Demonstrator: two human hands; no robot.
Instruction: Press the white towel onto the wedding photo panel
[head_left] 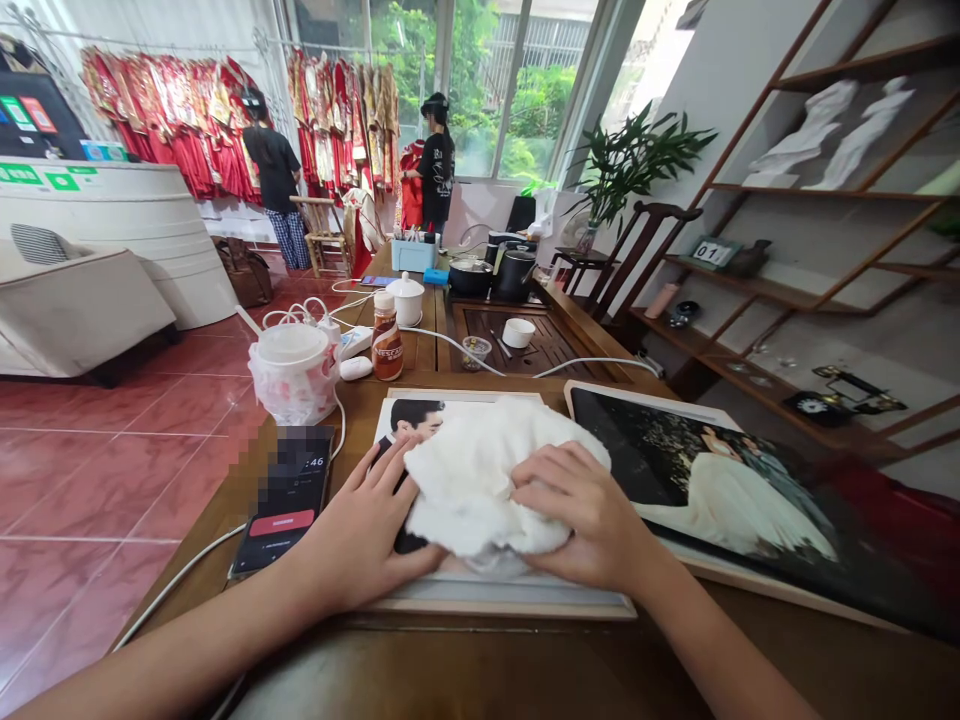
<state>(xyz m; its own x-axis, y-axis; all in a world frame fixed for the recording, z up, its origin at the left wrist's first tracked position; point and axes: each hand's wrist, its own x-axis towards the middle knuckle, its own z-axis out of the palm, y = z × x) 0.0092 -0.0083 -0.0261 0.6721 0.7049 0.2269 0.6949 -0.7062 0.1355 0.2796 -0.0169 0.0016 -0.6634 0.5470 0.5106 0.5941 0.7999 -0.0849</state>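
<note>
A framed photo lies flat on the wooden table in front of me, much of its picture hidden under a white fluffy cloth. My right hand is closed on the right side of the cloth, fingers curled into it over the frame. With fingers spread, my left hand rests on the left part of the photo, its fingertips beside the cloth's left edge. A second framed photo, showing a white gown on a dark background, lies to the right of the first.
Left of the frames are a phone, a plastic-wrapped cup, a coffee bottle and a white cable. Farther back stand a lidded cup and black pots. Two people stand near racks of red garments.
</note>
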